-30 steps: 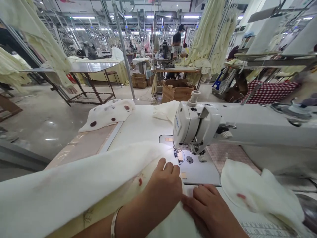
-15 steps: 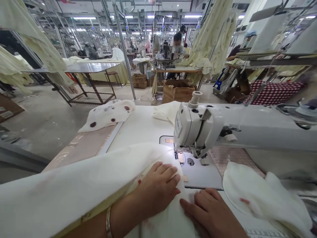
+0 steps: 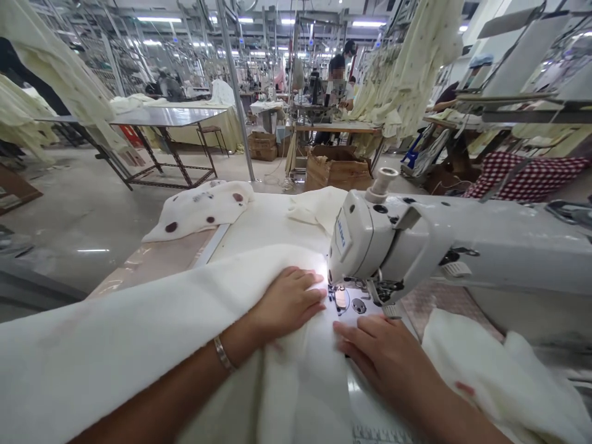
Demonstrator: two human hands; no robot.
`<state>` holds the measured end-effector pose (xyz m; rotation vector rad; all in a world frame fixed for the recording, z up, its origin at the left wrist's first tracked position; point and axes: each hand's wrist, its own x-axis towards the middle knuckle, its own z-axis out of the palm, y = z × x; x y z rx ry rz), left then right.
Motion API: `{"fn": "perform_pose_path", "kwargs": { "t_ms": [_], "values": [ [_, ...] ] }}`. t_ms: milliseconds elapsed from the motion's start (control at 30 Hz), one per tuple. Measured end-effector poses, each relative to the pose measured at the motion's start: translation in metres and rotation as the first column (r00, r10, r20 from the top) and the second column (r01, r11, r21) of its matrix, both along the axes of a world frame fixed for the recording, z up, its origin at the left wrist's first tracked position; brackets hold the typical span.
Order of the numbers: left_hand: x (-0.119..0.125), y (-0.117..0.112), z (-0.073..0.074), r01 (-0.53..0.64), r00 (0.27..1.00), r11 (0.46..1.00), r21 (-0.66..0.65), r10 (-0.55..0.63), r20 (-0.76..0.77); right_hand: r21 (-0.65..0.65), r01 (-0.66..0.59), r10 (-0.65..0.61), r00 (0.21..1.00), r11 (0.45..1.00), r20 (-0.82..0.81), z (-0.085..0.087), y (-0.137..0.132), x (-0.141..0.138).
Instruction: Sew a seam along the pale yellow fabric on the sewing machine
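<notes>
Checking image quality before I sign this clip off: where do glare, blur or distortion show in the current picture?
Head view: a bright glow by the needle washes out the white fabric near the left hand; head view: the glossy floor carries a glare streak; head view: distant ceiling machinery looks soft; head view: the metal post leans, likely wide-angle distortion.
</notes>
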<state>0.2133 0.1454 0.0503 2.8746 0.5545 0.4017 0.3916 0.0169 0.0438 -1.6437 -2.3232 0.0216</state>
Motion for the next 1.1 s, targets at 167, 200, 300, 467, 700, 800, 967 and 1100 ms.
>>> {"fn": "perform_pose_path", "kwargs": {
  "t_ms": [167, 200, 300, 467, 700, 800, 967, 1100],
  "values": [
    [0.000, -0.012, 0.003, -0.119, 0.992, 0.987, -0.105, 0.114, -0.053, -0.008, 0.057, -0.057, 0.996, 0.998, -0.074, -0.006, -0.006, -0.006],
    [-0.001, -0.016, 0.001, -0.136, 0.990, 0.984, -0.115, 0.130, -0.060, -0.015, 0.057, -0.058, 0.995, 0.998, -0.078, -0.008, -0.007, -0.008],
    [-0.004, -0.026, -0.004, -0.162, 0.985, 0.981, -0.104, 0.155, -0.072, 0.024, 0.028, -0.026, 0.996, 0.999, -0.080, -0.010, -0.004, -0.011],
    [0.002, -0.008, -0.011, -0.141, 0.990, 0.986, -0.083, 0.142, -0.002, 0.274, -0.030, 0.020, 0.999, 0.961, 0.039, -0.008, 0.011, 0.005],
    [0.017, 0.039, 0.001, -0.109, 0.988, 0.994, -0.023, 0.111, 0.109, 0.409, -0.016, -0.040, 0.991, 0.912, 0.129, -0.004, 0.018, 0.024],
    [0.010, -0.005, 0.015, -0.257, 0.956, 0.957, -0.137, 0.273, 0.109, 0.305, -0.141, 0.123, 0.989, 0.942, 0.077, -0.003, 0.008, 0.013],
    [-0.006, -0.084, 0.016, -0.140, 0.986, 0.980, -0.143, 0.151, 0.070, 0.116, -0.227, 0.234, 0.971, 0.967, -0.054, -0.002, -0.001, 0.001],
    [-0.007, -0.089, 0.002, -0.140, 0.968, 0.985, -0.100, 0.157, 0.194, 0.060, -0.230, 0.234, 0.969, 0.971, -0.078, 0.000, -0.003, 0.003]
  ]
}}
